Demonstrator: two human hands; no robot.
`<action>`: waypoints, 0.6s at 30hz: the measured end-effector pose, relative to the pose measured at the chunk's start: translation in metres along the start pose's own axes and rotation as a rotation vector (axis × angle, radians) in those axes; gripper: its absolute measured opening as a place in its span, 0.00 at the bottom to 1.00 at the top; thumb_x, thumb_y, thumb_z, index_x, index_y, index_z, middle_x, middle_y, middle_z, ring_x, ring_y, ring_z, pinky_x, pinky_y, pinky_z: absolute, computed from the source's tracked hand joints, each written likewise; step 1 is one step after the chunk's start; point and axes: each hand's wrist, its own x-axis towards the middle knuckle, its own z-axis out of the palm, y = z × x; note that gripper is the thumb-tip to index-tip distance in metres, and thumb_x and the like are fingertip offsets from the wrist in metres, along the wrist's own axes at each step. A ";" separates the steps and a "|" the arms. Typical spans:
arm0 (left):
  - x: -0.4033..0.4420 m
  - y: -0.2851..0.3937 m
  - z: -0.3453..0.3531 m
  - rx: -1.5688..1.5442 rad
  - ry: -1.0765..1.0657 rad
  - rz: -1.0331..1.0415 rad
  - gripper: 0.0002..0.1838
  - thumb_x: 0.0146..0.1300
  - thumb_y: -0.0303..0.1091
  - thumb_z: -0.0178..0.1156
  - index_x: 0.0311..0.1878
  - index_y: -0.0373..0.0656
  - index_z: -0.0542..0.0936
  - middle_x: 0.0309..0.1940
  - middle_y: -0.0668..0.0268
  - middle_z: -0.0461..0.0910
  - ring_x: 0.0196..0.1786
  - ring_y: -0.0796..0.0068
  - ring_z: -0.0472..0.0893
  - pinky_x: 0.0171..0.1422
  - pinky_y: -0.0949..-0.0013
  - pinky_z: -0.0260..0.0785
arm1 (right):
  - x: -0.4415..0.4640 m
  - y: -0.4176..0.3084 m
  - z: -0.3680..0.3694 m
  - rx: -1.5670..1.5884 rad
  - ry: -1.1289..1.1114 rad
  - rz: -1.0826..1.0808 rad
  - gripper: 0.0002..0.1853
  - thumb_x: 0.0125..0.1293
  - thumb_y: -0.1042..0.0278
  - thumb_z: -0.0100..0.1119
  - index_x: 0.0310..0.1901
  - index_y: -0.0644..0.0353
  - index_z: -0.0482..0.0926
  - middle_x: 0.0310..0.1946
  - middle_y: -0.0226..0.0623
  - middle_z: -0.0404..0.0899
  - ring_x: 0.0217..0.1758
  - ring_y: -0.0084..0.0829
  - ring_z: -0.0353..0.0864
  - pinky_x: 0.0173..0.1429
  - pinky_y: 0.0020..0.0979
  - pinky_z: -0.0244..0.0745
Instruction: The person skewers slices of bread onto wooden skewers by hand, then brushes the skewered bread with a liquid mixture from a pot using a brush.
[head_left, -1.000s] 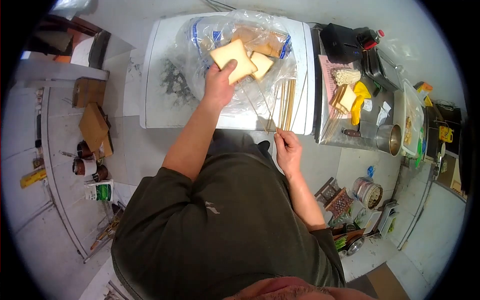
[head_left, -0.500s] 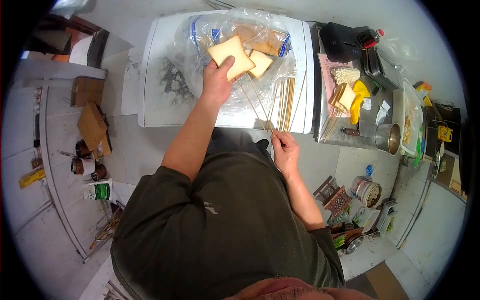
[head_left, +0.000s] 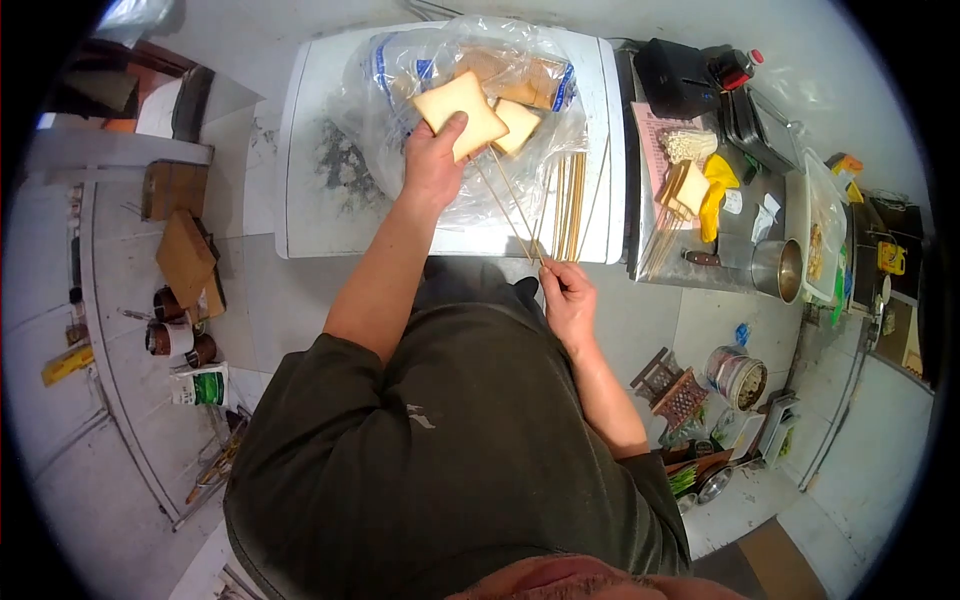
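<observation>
the bread slice [head_left: 470,100] is up in my left hand [head_left: 435,165], over the open plastic bag [head_left: 400,110] on the white bench [head_left: 315,220]. i have that hand closed on it, thumb flat on the upper face and fingers underneath. i can't tell whether another slice lies beneath it. i judge it light and soft, dry rather than slippery, and easy to dent or tear, so a broad, gentle hold near the edge suits it; a hard pinch would crush the crumb or split the crust.

my right hand [head_left: 568,300] is pinching the near ends of thin skewers [head_left: 513,200] at the bench's front edge. they slant away toward the underside of the bread, but i can't see whether the tips are in it. they look stiff lengthwise yet whippy and easily snapped sideways; fingertips low on the shaft give a fair hold, and a push out of line could rip the crumb.

just beyond the held bread, toward the right, another bread piece [head_left: 518,125] rests by the bag. loose sticks [head_left: 577,200] lie side by side to its right, slim enough to roll.

farther right, a second bench carries stacked bread [head_left: 685,190] with sticks reaching toward me, a pale bundle [head_left: 690,147], a yellow cloth-like thing [head_left: 718,195] and a metal pot [head_left: 778,270].
</observation>
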 end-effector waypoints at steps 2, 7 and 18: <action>-0.001 0.000 0.000 0.010 0.000 0.009 0.16 0.70 0.33 0.58 0.59 0.42 0.73 0.53 0.61 0.79 0.53 0.65 0.80 0.53 0.60 0.75 | 0.000 -0.001 0.000 0.000 0.001 -0.011 0.07 0.63 0.76 0.62 0.41 0.68 0.83 0.28 0.39 0.78 0.32 0.31 0.77 0.40 0.28 0.72; -0.001 -0.001 0.000 0.027 -0.028 0.035 0.16 0.70 0.32 0.58 0.59 0.42 0.73 0.52 0.62 0.79 0.53 0.65 0.80 0.54 0.59 0.75 | 0.000 0.000 0.001 0.003 0.010 -0.038 0.08 0.64 0.75 0.62 0.43 0.69 0.83 0.28 0.37 0.78 0.32 0.26 0.75 0.40 0.26 0.71; 0.001 -0.001 0.000 0.006 -0.038 0.045 0.17 0.71 0.31 0.56 0.60 0.40 0.71 0.53 0.59 0.78 0.55 0.63 0.80 0.55 0.59 0.76 | -0.002 0.003 0.001 0.004 0.027 -0.016 0.07 0.63 0.76 0.63 0.41 0.67 0.84 0.28 0.39 0.78 0.31 0.30 0.77 0.39 0.28 0.72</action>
